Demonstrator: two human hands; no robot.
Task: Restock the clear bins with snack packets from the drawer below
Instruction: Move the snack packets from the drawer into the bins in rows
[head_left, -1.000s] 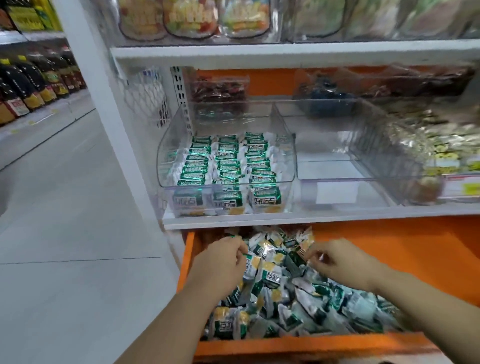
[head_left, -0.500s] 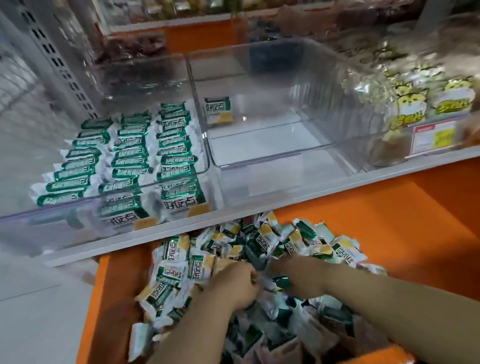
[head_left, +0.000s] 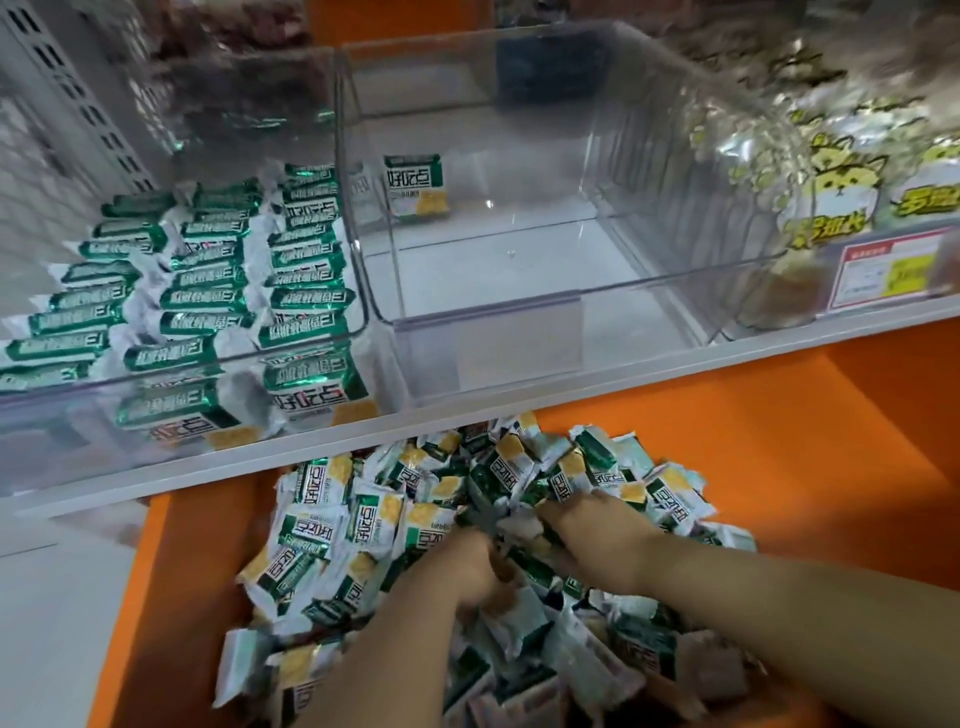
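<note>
- Open orange drawer (head_left: 779, 441) below the shelf (head_left: 779, 340), heaped on its left side with loose green, white and yellow snack packets (head_left: 363, 525).
- Left hand (head_left: 457, 571) sunk into the middle of the heap, fingers curled down among the wrappers; impossible to tell whether any packet is gripped.
- Right hand (head_left: 597, 545) just beside it to the right, knuckles up, fingertips buried in the pile; hold on any packet likewise impossible to make out.
- Left clear bin (head_left: 62, 410) on the shelf, stocked with the same packets standing on edge in three neat rows from near wall to far.
- Middle clear bin (head_left: 519, 353), touching the left one, holding a single packet (head_left: 415, 184) upright at its far-left corner, the rest of the floor bare.
- Right-hand bin (head_left: 769, 291) packed with silver bags printed with a yellow cartoon cat (head_left: 841, 176); red-and-yellow price tag (head_left: 893, 270) on its near face.
</note>
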